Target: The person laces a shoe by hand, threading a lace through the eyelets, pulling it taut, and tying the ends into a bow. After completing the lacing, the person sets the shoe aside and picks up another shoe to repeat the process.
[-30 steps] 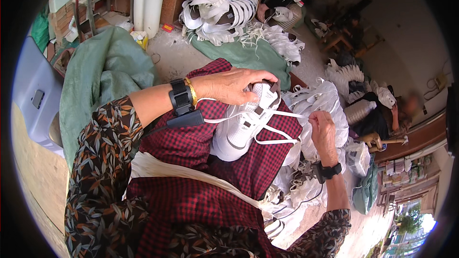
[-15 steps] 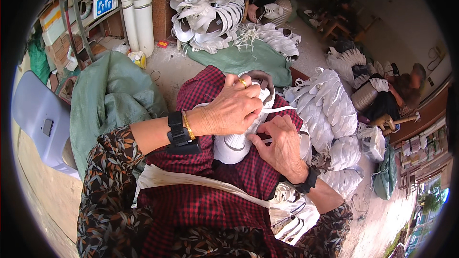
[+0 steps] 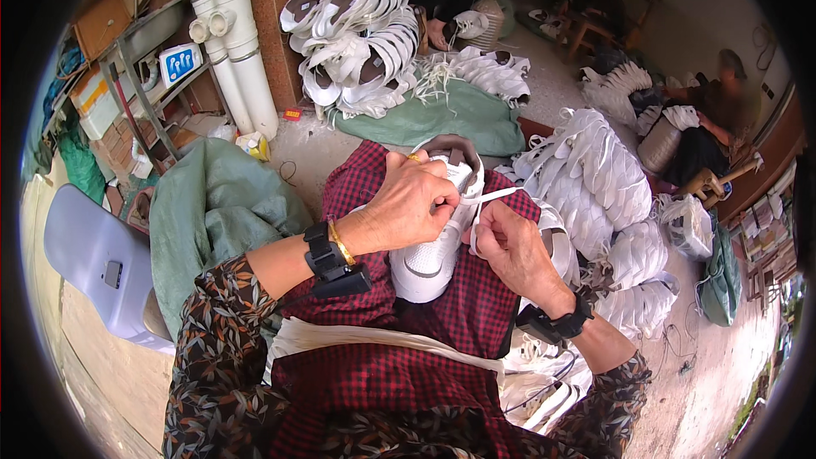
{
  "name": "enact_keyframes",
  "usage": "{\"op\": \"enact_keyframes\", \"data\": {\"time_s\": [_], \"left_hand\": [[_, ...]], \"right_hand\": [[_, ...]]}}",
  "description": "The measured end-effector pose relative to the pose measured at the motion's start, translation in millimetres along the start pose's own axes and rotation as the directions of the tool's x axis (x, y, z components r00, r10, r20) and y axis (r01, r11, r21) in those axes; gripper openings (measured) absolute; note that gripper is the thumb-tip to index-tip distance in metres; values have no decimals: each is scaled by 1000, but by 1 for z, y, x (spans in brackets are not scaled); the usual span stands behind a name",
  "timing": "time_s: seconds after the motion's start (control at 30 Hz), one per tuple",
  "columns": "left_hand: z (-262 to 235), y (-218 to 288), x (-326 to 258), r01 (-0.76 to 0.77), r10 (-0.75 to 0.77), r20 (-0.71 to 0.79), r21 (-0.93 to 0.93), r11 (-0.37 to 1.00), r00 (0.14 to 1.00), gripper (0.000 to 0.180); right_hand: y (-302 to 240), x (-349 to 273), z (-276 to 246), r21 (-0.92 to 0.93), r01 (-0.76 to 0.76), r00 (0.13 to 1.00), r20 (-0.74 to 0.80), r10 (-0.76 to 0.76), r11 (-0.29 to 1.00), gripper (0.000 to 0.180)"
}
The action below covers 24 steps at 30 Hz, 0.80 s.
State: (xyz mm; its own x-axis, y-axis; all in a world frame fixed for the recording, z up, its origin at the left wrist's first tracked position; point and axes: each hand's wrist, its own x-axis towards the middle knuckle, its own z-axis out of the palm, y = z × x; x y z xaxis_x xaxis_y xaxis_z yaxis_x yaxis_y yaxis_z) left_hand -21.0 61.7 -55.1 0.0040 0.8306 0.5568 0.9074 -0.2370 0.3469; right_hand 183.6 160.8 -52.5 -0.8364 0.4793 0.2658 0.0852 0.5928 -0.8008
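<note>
A white shoe upper (image 3: 419, 272) with a perforated toe and brown lining rests on my lap, its toe toward me. My left hand (image 3: 406, 204) lies over its lacing area, fingers closed on a white shoelace (image 3: 495, 195) near the eyelets. One lace end sticks out to the right above my right hand (image 3: 512, 246). That hand is closed beside the upper, pinching a lace section that loops by the thumb. A bundle of white laces (image 3: 382, 337) stretches across my red-and-black checked apron (image 3: 365, 382).
More white uppers stand stacked at the right (image 3: 578, 183) and on a green sack (image 3: 459, 119) at the back. A grey-blue chair (image 3: 98, 246) and a green tarp (image 3: 221, 204) are at the left. Two co-workers (image 3: 442, 0) sit farther off.
My right hand has drawn back from the upper's toe and closed its fingers on the lace. My left hand stays over the lacing. The whole view has shifted a little.
</note>
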Motion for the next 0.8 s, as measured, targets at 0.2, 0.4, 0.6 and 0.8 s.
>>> {"op": "enact_keyframes", "data": {"time_s": [0.2,0.4,0.6,0.8], "left_hand": [[-10,21,1,45,-47,-27,-50,998,999,18],[-7,25,11,-112,161,162,-277,954,974,19],[-10,17,13,-118,187,181,-337,934,965,7],[-15,20,16,-98,156,188,-285,954,970,7]], "right_hand": [[-11,0,-27,304,-382,919,226,323,873,16],[-4,-6,-31,258,-139,955,291,61,956,18],[3,-3,-37,322,-217,940,324,108,922,20],[12,-6,-20,338,-71,976,219,-5,939,25]]}}
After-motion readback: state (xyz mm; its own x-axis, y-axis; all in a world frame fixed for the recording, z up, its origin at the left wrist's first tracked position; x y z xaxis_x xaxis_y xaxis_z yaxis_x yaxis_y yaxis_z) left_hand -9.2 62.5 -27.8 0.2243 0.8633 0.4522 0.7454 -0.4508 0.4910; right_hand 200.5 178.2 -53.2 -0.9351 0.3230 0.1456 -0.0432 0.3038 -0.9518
